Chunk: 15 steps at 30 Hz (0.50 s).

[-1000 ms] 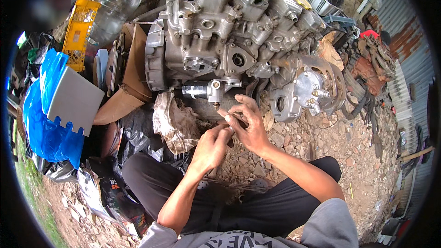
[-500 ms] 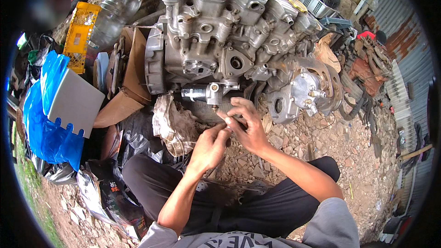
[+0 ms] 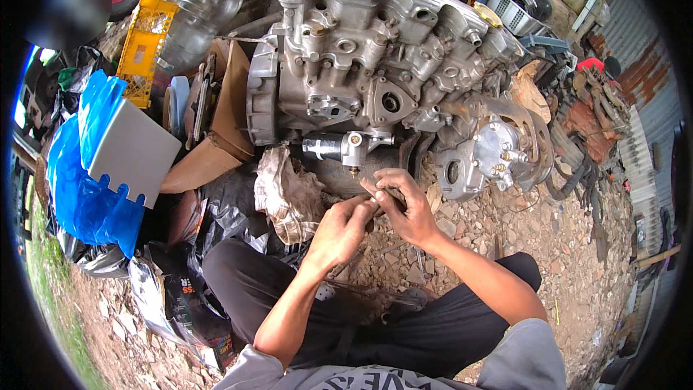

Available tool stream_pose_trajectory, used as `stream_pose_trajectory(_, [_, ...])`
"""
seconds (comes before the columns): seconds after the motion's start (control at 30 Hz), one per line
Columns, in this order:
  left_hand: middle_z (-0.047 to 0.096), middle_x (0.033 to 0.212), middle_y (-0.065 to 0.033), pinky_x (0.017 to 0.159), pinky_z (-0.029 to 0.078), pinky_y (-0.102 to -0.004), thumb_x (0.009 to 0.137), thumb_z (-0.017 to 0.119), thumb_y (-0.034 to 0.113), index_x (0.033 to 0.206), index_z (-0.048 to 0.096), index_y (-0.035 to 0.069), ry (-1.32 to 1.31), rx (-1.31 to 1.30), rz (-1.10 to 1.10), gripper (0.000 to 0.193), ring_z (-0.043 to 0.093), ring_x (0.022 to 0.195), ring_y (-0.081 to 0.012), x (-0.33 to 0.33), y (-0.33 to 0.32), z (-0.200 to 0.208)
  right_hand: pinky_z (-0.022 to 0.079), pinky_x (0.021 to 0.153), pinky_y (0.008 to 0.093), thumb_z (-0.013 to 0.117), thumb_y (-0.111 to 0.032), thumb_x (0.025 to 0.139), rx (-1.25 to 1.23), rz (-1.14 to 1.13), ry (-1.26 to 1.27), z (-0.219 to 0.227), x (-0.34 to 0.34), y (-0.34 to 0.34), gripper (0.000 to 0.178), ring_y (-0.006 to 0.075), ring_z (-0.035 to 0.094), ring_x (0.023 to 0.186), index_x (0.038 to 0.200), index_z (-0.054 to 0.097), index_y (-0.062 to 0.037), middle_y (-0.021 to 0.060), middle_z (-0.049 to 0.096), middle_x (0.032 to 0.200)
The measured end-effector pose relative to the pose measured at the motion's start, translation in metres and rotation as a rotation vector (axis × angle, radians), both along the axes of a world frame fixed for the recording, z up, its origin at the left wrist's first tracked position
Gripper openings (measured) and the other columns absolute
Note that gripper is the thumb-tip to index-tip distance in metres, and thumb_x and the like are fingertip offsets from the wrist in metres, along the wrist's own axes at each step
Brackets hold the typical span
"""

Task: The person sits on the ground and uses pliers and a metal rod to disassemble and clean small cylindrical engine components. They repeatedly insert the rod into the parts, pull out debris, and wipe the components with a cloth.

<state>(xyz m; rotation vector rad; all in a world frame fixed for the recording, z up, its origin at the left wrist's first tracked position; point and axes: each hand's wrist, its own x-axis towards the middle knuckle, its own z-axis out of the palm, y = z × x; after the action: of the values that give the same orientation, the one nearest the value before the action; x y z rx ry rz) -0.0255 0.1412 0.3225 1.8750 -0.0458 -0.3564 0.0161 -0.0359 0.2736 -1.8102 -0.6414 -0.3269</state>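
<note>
My left hand (image 3: 338, 232) and my right hand (image 3: 410, 211) meet at the fingertips in front of a large metal engine block (image 3: 354, 43). Both hands are closed in a pinch around something small; the fingers mostly cover it, so I cannot make out what it is. Just beyond my fingertips, a black cylindrical filter (image 3: 322, 146) is joined to a silver metal housing (image 3: 355, 148) with a brass-coloured fitting at its lower end. A dirty pale cloth (image 3: 287, 198) lies crumpled to the left of my hands.
Right of the engine's front rests a metal pump-like part (image 3: 494, 146) on a round cover. At left stand an open cardboard box (image 3: 209, 162), a yellow crate (image 3: 143, 47) and a grey panel (image 3: 133, 152) over blue plastic (image 3: 86, 209). Rubble (image 3: 491, 238) covers the ground.
The whole view has shifted, so the scene sits a little further right. My right hand's raised fingers have curled down closer to the left fingertips. The engine parts have stayed put.
</note>
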Motion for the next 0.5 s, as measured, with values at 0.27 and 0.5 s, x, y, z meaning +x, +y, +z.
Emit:
stream_pose_trajectory(0.27, [0.06,0.075,-0.0084,0.066,0.044,-0.0343,0.099,0.044,0.032,0.108,0.063,-0.007,0.012,-0.023,0.023,0.044,0.052,0.069,-0.0158,-0.002,-0.001,0.006,0.046,0.1,0.0454,0.066,-0.012,0.095,-0.044,-0.047,-0.036,-0.008,0.001,-0.005,0.016,0.034,0.057,0.12,0.109,0.059,-0.0068,0.0157,0.057,0.127])
stream_pose_trajectory(0.5, [0.059,0.073,-0.0114,0.063,0.045,-0.0366,0.098,0.047,0.035,0.108,0.064,-0.005,0.035,-0.046,0.006,0.045,0.056,0.065,-0.0199,-0.01,-0.01,-0.002,0.052,0.094,0.0444,0.059,-0.01,0.1,-0.052,-0.01,-0.035,-0.006,0.0,-0.001,0.013,0.0334,0.062,0.115,0.112,0.058,-0.0046,0.0196,0.057,0.126])
